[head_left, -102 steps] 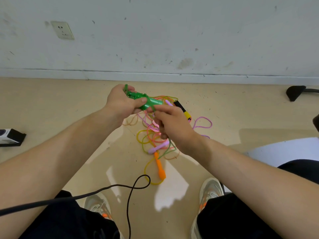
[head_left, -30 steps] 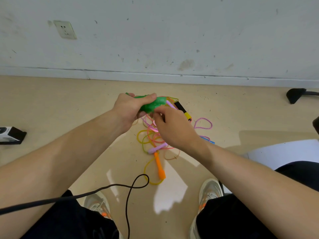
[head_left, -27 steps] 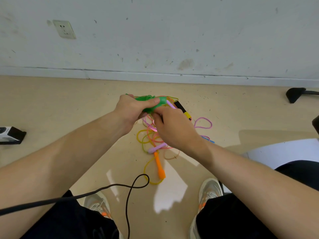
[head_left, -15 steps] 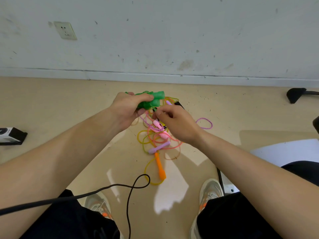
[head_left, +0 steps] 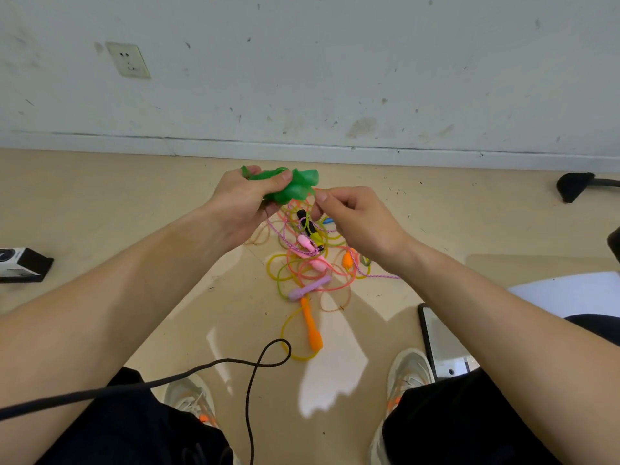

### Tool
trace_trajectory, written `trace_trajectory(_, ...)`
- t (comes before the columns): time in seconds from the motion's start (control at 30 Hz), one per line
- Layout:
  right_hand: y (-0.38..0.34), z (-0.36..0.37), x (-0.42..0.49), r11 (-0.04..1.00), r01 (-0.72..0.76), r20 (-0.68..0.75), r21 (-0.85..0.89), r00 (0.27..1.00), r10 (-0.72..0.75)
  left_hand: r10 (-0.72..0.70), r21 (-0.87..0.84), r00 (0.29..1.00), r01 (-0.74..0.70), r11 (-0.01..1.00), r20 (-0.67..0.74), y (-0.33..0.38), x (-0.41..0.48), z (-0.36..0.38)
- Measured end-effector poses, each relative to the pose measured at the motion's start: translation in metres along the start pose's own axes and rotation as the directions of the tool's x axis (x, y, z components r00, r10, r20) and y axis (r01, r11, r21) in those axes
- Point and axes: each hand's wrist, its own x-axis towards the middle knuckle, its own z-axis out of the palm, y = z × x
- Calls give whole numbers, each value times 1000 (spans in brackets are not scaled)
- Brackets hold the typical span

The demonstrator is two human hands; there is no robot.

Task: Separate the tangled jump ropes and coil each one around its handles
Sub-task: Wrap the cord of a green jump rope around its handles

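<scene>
Green jump rope (head_left: 292,187), bunched around its handles, was held above the floor (head_left: 100,203) by the left hand (head_left: 240,204), fingers clamped round it. The right hand (head_left: 357,218) met the bundle's edge, thumb and forefinger pinched together, seemingly on the rope's loose end. Beneath them a tangle of ropes (head_left: 302,263) lay unsorted, an orange handle (head_left: 312,327), purple handle (head_left: 310,287) and pink handle (head_left: 306,242) among it. One rope looked nearly coiled; the others were all left to do.
</scene>
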Motion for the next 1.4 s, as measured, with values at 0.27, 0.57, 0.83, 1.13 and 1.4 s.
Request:
trace_trajectory(0.27,9,-7,1,987,-110,146,118,985,93,-55,37,983,50,998,176,5,-7,-2)
trace_trajectory(0.57,11,-7,0,995,73,72,-72,995,-68,-132,155,928,82,985,349,9,-10,-6)
trace_trajectory(0.83,13,-6,3,982,123,57,-146,992,-116,-166,208,904,89,974,393,12,-13,-8)
trace_trajectory(1.13,14,-7,2,968,94,-24,-232,994,-103,-133,166,919,76,983,371,-3,-20,-1)
trace_trajectory(1.4,14,-10,6,937,85,71,-340,995,-64,-110,250,899,0,968,424,-1,-23,-5)
